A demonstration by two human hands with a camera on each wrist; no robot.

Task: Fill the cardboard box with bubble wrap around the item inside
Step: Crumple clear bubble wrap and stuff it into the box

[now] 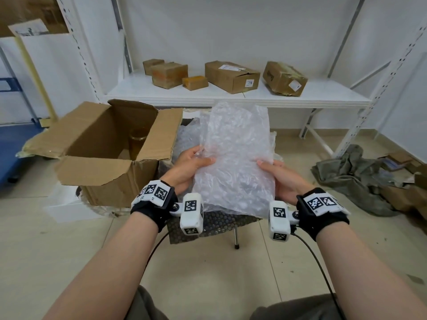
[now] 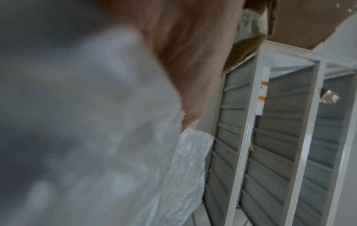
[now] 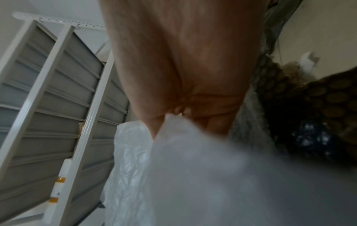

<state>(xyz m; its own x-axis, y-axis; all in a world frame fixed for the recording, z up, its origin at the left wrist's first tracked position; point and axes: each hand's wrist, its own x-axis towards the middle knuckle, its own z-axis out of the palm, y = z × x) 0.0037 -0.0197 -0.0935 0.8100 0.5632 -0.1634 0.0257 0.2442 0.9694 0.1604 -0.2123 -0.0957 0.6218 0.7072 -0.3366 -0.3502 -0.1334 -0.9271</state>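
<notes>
A clear sheet of bubble wrap (image 1: 235,155) stands upright between my hands, above a dark patterned seat. My left hand (image 1: 191,165) grips its left edge, thumb laid over the front. My right hand (image 1: 277,176) grips the right edge the same way. The open cardboard box (image 1: 111,181) stands to the left with its flaps spread; a jar with a gold lid (image 1: 138,140) stands inside it. In the left wrist view the bubble wrap (image 2: 100,137) fills the frame under my palm (image 2: 193,53). In the right wrist view my fingers (image 3: 185,73) pinch the bubble wrap (image 3: 193,168).
More bubble wrap (image 1: 187,139) lies on the patterned seat (image 1: 221,225) behind the held sheet. A white shelf (image 1: 231,93) carries several taped cardboard boxes. A grey-green cloth (image 1: 351,179) and cardboard scraps lie on the tiled floor at right. A blue cart (image 1: 13,148) is at left.
</notes>
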